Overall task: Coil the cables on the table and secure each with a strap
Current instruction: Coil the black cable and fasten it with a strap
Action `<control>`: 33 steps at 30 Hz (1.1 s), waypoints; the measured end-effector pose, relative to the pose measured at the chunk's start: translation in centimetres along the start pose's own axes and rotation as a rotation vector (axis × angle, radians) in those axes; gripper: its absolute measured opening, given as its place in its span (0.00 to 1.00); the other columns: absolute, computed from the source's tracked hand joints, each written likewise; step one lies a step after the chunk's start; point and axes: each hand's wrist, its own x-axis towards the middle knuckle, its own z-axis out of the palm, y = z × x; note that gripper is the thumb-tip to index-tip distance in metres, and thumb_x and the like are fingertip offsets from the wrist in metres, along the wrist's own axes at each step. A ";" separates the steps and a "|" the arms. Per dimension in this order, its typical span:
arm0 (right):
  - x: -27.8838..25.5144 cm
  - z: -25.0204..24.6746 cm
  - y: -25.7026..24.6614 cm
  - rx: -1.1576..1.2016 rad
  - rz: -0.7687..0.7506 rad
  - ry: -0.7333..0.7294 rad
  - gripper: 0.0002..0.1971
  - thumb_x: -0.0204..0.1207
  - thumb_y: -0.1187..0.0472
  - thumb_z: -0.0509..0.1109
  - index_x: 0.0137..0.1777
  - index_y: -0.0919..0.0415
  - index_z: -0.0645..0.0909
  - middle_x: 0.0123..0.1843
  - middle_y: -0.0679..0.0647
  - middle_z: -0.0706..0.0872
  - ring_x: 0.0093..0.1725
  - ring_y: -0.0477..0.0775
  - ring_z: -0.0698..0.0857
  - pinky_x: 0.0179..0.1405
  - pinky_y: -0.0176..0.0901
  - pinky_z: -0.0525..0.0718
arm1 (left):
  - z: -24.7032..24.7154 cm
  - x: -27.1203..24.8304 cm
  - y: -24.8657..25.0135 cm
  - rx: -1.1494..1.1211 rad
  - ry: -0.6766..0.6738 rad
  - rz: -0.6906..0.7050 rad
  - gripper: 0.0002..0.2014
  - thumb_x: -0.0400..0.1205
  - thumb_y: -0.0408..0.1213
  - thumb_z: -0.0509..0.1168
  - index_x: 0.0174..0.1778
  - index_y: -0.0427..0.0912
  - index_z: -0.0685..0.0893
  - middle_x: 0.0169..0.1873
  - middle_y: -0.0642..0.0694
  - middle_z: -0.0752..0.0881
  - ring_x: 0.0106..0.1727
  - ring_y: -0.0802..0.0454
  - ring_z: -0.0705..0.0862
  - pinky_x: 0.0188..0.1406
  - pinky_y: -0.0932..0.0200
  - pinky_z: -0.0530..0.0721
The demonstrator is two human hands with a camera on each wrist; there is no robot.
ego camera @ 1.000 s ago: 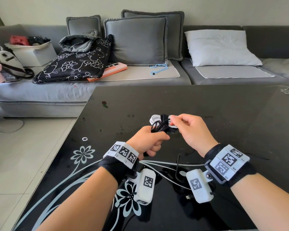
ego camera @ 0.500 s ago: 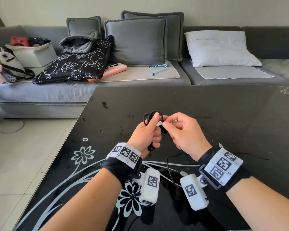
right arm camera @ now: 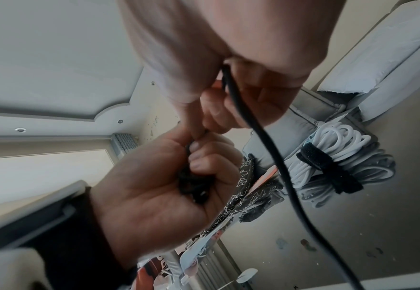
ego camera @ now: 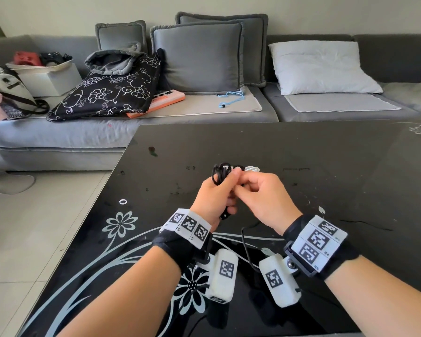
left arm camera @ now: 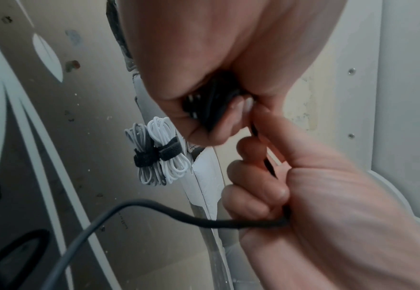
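Note:
A black cable is partly wound into small loops (ego camera: 219,171) that stick up from my left hand (ego camera: 225,188), which grips the bundle in its fist (right arm camera: 191,182). My right hand (ego camera: 248,188) is pressed against the left and holds the same cable, which runs through its curled fingers (left arm camera: 261,198). The loose black tail (ego camera: 244,242) hangs down to the table between my wrists. Just beyond my hands lies a coiled white cable (left arm camera: 165,149) on the black glass table (ego camera: 326,166), bound by a black strap (right arm camera: 315,155).
A small white ring (ego camera: 123,201) lies on the table at the left. The table's left edge (ego camera: 102,190) drops to a tiled floor. A grey sofa (ego camera: 204,113) with cushions, a patterned bag and a box stands behind the table.
My right hand has moved in against the left, bringing the cable with it. The black loops now stand higher above the left fist, and both hands have drawn slightly closer to me.

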 end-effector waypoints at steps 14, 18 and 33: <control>-0.2 0.4 -0.2 -0.057 0.022 -0.109 0.07 0.81 0.58 0.72 0.53 0.55 0.92 0.33 0.40 0.89 0.32 0.35 0.83 0.36 0.22 0.75 | -3.4 1.7 3.0 -0.706 0.333 0.030 0.25 0.88 0.53 0.58 0.29 0.42 0.70 0.30 0.43 0.85 0.36 0.46 0.90 0.40 0.54 0.88; -0.3 0.2 -0.3 -0.087 0.045 -0.138 0.09 0.82 0.54 0.70 0.51 0.52 0.93 0.28 0.40 0.87 0.30 0.42 0.80 0.35 0.26 0.75 | -4.8 1.8 3.9 -0.853 0.370 0.063 0.25 0.88 0.54 0.57 0.30 0.42 0.70 0.30 0.42 0.86 0.37 0.44 0.92 0.36 0.54 0.90; -0.3 -1.5 -1.5 -0.023 -0.009 -0.089 0.08 0.78 0.62 0.75 0.39 0.61 0.92 0.27 0.41 0.86 0.28 0.35 0.79 0.36 0.22 0.73 | -6.8 2.1 3.7 -0.649 0.374 0.025 0.24 0.88 0.59 0.55 0.30 0.48 0.67 0.21 0.55 0.59 0.17 0.59 0.58 0.13 0.65 0.57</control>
